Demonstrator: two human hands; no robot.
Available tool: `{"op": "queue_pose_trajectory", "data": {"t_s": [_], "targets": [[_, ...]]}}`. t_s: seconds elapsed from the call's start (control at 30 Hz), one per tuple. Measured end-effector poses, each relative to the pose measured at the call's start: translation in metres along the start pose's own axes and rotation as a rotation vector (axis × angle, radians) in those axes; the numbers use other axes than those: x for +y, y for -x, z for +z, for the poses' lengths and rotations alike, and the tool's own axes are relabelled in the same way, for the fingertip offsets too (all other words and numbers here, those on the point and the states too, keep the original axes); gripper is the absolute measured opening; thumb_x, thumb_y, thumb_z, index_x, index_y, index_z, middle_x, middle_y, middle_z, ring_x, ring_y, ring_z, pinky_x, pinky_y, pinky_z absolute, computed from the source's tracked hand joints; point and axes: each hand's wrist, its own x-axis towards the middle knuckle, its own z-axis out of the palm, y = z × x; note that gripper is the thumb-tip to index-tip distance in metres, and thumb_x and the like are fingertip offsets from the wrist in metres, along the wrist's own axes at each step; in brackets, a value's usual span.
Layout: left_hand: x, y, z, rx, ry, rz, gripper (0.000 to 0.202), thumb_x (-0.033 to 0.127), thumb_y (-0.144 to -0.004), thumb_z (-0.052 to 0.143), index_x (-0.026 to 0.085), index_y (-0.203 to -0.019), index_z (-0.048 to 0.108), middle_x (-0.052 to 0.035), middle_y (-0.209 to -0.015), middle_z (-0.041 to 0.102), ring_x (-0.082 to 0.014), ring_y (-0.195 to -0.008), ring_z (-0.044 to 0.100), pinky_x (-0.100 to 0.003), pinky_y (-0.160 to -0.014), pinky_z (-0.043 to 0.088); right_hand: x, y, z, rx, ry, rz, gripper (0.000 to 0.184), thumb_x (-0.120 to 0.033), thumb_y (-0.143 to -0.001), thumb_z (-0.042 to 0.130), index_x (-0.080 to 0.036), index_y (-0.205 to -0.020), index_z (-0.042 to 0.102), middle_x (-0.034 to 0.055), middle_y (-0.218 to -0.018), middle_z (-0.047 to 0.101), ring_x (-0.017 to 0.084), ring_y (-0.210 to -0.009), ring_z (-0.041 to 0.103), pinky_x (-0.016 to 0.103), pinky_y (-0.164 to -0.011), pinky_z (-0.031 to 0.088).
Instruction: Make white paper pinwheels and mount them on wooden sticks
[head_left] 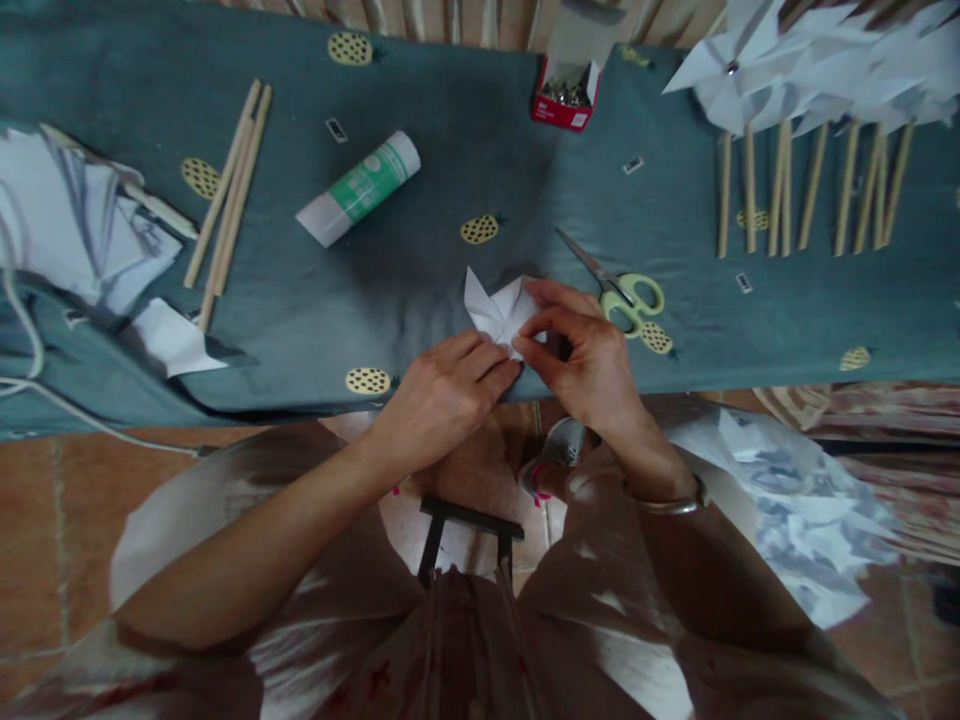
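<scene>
A white paper pinwheel (501, 312), partly folded with one pointed blade sticking up, lies near the front edge of the cloth between my hands. My left hand (456, 388) holds its lower left side, fingers closed on the paper. With thumb and forefinger, my right hand (581, 350) pinches the paper at its right side. Just beyond the right hand lie scissors (628, 298) with pale green handles, blades pointing up and left. My fingers hide part of the paper's lower edge.
Left of centre lies a glue stick (367, 190), with wooden sticks (234, 190) and stacked paper (82, 220) farther left. An open red box (566, 105) of small metal pieces stands at the back. Several finished pinwheels (810, 75) lie back right. A bag of paper scraps (795, 500) is below.
</scene>
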Motion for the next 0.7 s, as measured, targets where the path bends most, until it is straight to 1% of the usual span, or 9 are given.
{"op": "queue_pose_trajectory", "data": {"t_s": [0.23,0.37,0.7], "targets": [[-0.0006,0.0007,0.0019,0.014,-0.006,-0.003,0.018,0.017,-0.097,0.049,0.012,-0.1,0.067,-0.0071,-0.095,0.07,-0.0182,-0.087,0.062,-0.03,-0.076,0.056,0.0009,0.0003,0.0002,0.0,-0.013,0.006,0.007,-0.02,-0.081,0.067,-0.026,-0.081,0.07,0.0032,-0.128,0.065,0.026,-0.115,0.06,0.05,-0.104,0.047],[-0.0002,0.0007,0.0021,0.03,0.005,0.006,0.016,0.016,-0.096,0.051,0.011,-0.102,0.066,-0.0072,-0.095,0.07,-0.0187,-0.087,0.061,-0.03,-0.076,0.055,0.001,0.0002,0.0002,-0.004,-0.026,0.021,0.005,-0.022,-0.081,0.068,-0.026,-0.082,0.07,0.0039,-0.129,0.065,0.026,-0.116,0.059,0.051,-0.105,0.046],[-0.0001,0.0009,0.001,-0.004,0.0,0.005,0.019,0.015,-0.097,0.048,0.012,-0.103,0.066,-0.0076,-0.096,0.069,-0.0183,-0.087,0.062,-0.031,-0.076,0.056,0.0028,0.0004,0.0006,0.002,-0.016,0.012,0.006,-0.023,-0.08,0.07,-0.026,-0.085,0.07,0.0034,-0.129,0.065,0.026,-0.116,0.059,0.049,-0.103,0.047]]}}
